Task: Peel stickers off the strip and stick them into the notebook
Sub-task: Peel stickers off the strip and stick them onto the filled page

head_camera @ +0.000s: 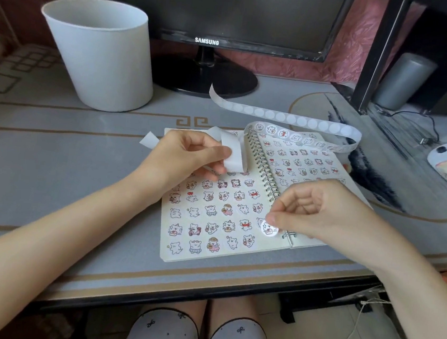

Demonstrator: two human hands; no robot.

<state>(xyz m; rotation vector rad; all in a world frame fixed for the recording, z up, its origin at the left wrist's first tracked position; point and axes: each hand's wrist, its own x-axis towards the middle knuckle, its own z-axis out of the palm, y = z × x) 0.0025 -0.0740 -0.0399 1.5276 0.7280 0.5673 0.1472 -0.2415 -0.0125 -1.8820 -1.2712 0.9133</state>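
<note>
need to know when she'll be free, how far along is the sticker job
Well along. Done: the left page of the notebook is filled with rows of stickers, and the right page is largely covered. In hand: the right hand pinches one round sticker low by the spiral, while the left hand holds the emptied backing. Left: the strip across the top still carries a few stickers.

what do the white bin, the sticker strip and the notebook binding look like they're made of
White bin: probably matte plastic; smooth, even, no shine. Sticker strip: thin, glossy backing paper; it curls and loops freely. Notebook binding: metal wire rings, by their silvery glint.
</note>
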